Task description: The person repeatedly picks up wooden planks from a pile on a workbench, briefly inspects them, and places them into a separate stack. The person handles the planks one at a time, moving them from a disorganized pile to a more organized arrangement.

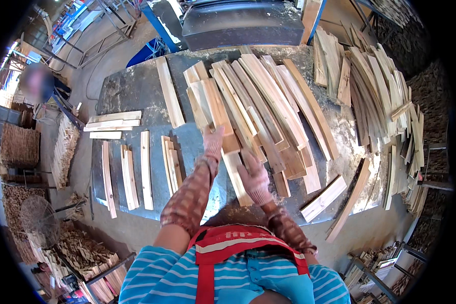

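My left hand [214, 140], in a pale work glove, is closed on the near end of a wooden board [219, 109] that lies tilted over other boards. To its right, my right hand [255, 178], gloved too, has its fingers spread over the boards; I see nothing gripped in it. Beneath and beside it a paler board [236, 180] runs toward me. A fanned pile of long planks [271, 99] spreads from the middle of the table to the right of my hands. Patterned sleeves cover both forearms.
The dark metal table [137, 93] carries sorted short strips [114, 121] at left and a lone board [170, 92] farther back. A large plank heap [375, 91] stands at right. Beyond the far edge is a machine [243, 23]. Another person [45, 83] is at far left.
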`<control>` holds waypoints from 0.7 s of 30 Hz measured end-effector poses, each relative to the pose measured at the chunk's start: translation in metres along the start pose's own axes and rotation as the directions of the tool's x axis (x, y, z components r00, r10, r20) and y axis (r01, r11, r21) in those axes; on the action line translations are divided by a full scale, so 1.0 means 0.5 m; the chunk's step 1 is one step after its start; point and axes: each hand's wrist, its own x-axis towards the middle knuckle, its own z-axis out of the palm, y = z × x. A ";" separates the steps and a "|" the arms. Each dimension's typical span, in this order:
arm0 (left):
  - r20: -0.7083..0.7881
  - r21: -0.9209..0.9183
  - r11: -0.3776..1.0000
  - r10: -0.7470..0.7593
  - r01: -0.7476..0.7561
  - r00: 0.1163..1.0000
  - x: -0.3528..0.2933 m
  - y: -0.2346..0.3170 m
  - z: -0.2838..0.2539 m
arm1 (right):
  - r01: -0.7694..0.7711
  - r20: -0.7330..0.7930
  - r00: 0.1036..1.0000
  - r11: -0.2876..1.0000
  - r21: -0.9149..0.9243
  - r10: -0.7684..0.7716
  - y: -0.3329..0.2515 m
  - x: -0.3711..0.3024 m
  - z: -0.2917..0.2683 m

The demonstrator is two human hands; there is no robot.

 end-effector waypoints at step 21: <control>0.540 -0.414 0.806 -0.156 0.423 0.827 -0.298 0.055 -0.394 | -0.580 0.492 0.814 0.372 0.725 0.310 -0.002 -0.092 0.100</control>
